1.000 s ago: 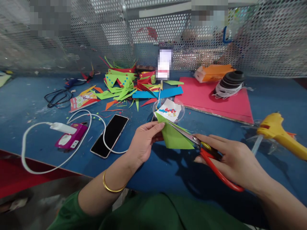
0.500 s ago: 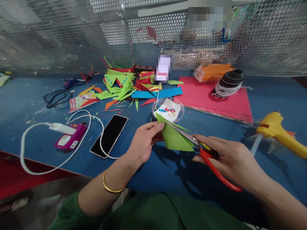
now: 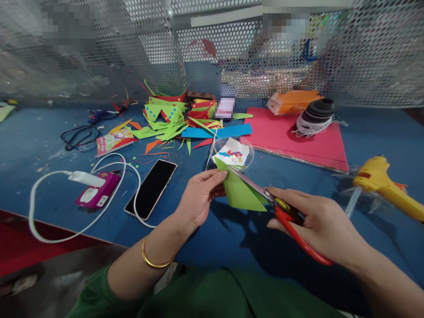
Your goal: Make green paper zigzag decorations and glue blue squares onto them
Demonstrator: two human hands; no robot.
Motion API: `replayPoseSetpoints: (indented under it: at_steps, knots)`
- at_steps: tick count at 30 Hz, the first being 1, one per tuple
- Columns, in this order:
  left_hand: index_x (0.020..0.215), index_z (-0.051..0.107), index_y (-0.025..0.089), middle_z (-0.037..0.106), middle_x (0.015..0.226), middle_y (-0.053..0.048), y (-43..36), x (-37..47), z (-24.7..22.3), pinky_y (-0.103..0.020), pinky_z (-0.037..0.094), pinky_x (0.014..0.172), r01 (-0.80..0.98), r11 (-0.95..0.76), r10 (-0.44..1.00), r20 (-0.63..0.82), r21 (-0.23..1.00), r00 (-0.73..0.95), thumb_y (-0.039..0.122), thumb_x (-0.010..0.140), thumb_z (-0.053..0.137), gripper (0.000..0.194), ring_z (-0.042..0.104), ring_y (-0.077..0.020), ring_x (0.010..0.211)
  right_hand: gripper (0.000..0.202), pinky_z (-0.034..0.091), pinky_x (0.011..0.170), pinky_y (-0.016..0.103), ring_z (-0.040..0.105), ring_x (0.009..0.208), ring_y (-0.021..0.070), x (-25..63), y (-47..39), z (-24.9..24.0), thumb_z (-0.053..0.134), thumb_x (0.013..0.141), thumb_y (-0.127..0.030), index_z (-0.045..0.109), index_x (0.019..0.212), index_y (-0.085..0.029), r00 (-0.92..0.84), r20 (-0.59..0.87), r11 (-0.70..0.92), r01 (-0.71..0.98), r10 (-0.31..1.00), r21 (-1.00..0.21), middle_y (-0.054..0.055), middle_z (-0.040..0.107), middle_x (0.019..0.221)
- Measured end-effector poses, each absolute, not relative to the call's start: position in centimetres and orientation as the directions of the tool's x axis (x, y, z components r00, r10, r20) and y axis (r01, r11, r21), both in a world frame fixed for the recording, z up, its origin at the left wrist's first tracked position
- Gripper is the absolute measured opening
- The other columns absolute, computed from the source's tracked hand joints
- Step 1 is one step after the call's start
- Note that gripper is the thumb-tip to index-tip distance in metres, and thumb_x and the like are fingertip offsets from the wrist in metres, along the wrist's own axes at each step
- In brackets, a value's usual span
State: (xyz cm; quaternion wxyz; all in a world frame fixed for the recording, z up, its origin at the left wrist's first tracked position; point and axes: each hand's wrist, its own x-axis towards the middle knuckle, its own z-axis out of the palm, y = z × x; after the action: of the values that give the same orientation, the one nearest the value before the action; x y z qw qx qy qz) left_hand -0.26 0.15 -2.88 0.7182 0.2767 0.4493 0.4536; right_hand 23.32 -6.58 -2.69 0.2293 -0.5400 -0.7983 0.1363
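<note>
My left hand [image 3: 202, 194] pinches a folded piece of green paper [image 3: 241, 192] between thumb and fingers at its upper left edge. Fingers of my right hand [image 3: 318, 221] are wrapped around red-handled scissors [image 3: 303, 240]. The scissor blades [image 3: 251, 183] lie along the paper's upper slanted edge, looking nearly closed, with their tips close to my left thumb. Just behind the paper is a clear round dish [image 3: 251, 154] holding a white paper [image 3: 230, 147] with small red and blue bits on it.
Green and red paper cutouts [image 3: 162, 112] pile up at the back. A dark phone [image 3: 152, 187], white cable [image 3: 31, 203] and purple power adapter [image 3: 99, 190] lie left. Red sheets [image 3: 281, 137], a black cone of white string [image 3: 314, 117] and a yellow glue gun [image 3: 377, 174] occupy the right.
The scissors have closed further along the paper's edge, and the narrow strip above the blades has dropped away. At the back, the upright phone now sits lower. My left hand has barely moved.
</note>
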Motion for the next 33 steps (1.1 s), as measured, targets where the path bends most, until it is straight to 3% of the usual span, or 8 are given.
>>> replayPoseSetpoints:
  at_steps: [13,17,23,28,33]
  knots:
    - [0.075,0.079,0.016,0.074,0.070,-0.003,0.0,-0.1,-3.0,-0.024,0.053,0.061,-0.383,0.456,0.890,-0.412,0.804,0.195,0.036,0.057,0.093,0.030,0.066,-0.0133,0.064,0.058,0.051,0.050,0.024,0.069,0.061,0.0161,23.0,-6.4,-2.4,0.052,0.092,-0.064,0.069,0.121,-0.017,-0.324,0.243,0.401,0.805,0.914,-0.437,0.008,0.076,0.089]
    - [0.076,0.079,0.016,0.074,0.070,-0.003,0.2,-0.2,-3.0,-0.023,0.054,0.063,-0.405,0.427,0.904,-0.394,0.808,0.168,0.036,0.059,0.092,0.029,0.066,-0.0129,0.064,0.054,0.055,0.058,0.024,0.072,0.069,0.0168,23.3,-6.4,-2.3,0.057,0.089,-0.064,0.070,0.120,-0.022,-0.312,0.207,0.375,0.775,0.927,-0.508,0.006,0.077,0.096]
    - [0.070,0.076,0.016,0.072,0.069,-0.002,0.1,-0.4,-2.6,-0.021,0.053,0.061,-0.402,0.396,0.918,-0.367,0.826,0.151,0.036,0.060,0.092,0.027,0.064,-0.0118,0.064,0.045,0.056,0.067,0.024,0.074,0.079,0.0182,23.3,-6.3,-2.0,0.067,0.085,-0.057,0.071,0.119,-0.028,-0.271,0.037,0.236,0.750,0.962,-0.618,0.002,0.078,0.102]
    - [0.070,0.076,0.015,0.073,0.069,-0.003,0.0,-0.4,-2.3,-0.022,0.053,0.063,-0.384,0.373,0.928,-0.340,0.844,0.153,0.037,0.061,0.091,0.028,0.064,-0.0130,0.063,0.033,0.054,0.062,0.025,0.070,0.069,0.0172,22.9,-6.2,-1.4,0.070,0.084,-0.048,0.073,0.110,-0.028,-0.280,-0.042,0.185,0.731,0.959,-0.657,-0.001,0.077,0.088]
    - [0.070,0.077,0.015,0.074,0.071,-0.005,-0.1,-0.4,-2.3,-0.025,0.054,0.068,-0.363,0.360,0.933,-0.332,0.859,0.140,0.038,0.060,0.091,0.029,0.066,-0.0150,0.067,0.029,0.055,0.059,0.026,0.070,0.068,0.0185,22.6,-6.4,-1.2,0.069,0.085,-0.044,0.073,0.108,-0.028,-0.296,-0.012,0.209,0.699,0.955,-0.684,0.000,0.076,0.086]
